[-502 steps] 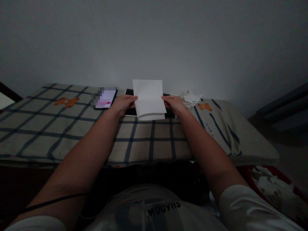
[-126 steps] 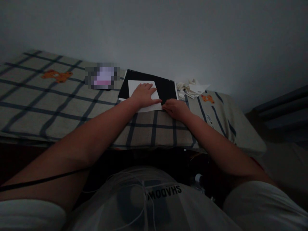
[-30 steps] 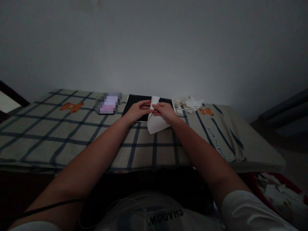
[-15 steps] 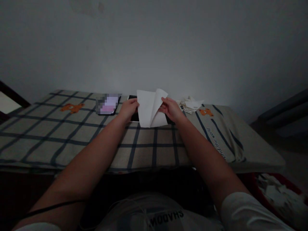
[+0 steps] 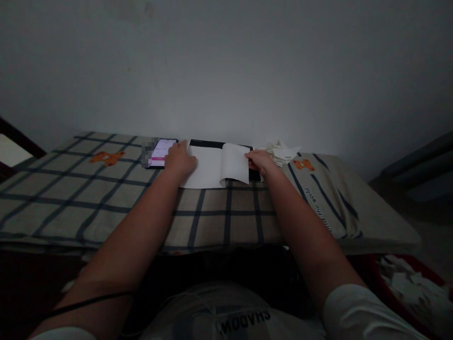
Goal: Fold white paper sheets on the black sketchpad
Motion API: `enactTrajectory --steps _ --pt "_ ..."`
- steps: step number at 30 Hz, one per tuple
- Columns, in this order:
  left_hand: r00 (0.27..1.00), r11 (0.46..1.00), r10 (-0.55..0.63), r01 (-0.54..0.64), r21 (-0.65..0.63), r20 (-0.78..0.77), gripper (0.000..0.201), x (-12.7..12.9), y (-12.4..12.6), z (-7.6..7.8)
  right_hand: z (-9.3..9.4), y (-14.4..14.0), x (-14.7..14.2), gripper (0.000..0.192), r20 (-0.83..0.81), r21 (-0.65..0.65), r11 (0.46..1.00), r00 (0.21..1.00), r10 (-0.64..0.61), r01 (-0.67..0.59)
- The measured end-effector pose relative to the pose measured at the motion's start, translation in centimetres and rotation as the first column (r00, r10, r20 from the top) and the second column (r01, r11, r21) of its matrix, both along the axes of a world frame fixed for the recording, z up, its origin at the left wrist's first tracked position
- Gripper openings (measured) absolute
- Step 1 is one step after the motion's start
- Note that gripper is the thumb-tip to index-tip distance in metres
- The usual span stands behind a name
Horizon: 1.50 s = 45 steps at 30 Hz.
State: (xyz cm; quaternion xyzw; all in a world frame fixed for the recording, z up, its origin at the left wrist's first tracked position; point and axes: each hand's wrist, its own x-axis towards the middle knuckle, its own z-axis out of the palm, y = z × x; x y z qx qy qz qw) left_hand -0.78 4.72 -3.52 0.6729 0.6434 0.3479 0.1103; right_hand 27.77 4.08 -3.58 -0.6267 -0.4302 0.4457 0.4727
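A white sheet of paper [image 5: 215,167] lies spread over a black mat [image 5: 212,143] on the checked cloth, with a fold ridge raised down its middle. My left hand [image 5: 180,159] presses the sheet's left edge flat. My right hand [image 5: 260,160] grips the right edge, where the right half curls up. Both forearms reach forward from the bottom of the picture.
A lit phone [image 5: 162,152] lies just left of my left hand. A heap of folded paper pieces [image 5: 281,152] sits right of the mat by the wall. The checked cloth [image 5: 106,198] with orange bears covers the table. A red bin with paper scraps [image 5: 406,278] stands lower right.
Half a second ago both hands held the folded sheet up off the table. Now it is opened out and laid on the mat, and my hands have moved apart to its edges.
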Motion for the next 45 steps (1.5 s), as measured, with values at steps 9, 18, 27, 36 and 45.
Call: enactTrajectory --steps 9,18,27,36,45 --pt "0.776 0.781 -0.623 0.623 -0.038 -0.098 0.067 3.5 -1.2 -0.6 -1.4 0.7 0.6 0.057 0.542 0.153 0.987 0.839 -0.042 -0.05" --pt "0.728 0.733 -0.68 0.673 -0.097 -0.081 0.071 4.5 -2.0 -1.3 -1.5 -0.1 0.6 0.045 0.837 0.205 0.945 0.546 -0.035 -0.254" --pt "0.713 0.752 -0.655 0.649 -0.119 -0.25 0.071 4.4 -2.6 -0.6 -2.1 -0.1 -1.3 0.053 0.849 0.241 0.721 0.501 0.168 -0.65" --pt "0.8 0.831 -0.553 0.55 -0.083 -0.233 0.059 2.9 0.2 -1.8 -2.8 0.4 -1.5 0.054 0.848 0.144 0.714 0.458 0.269 -0.686" --pt "0.652 0.856 -0.51 0.45 -0.255 -0.562 0.056 3.1 0.5 -0.3 -1.8 -0.6 -1.9 0.063 0.946 -0.06 0.772 0.21 0.246 -0.633"
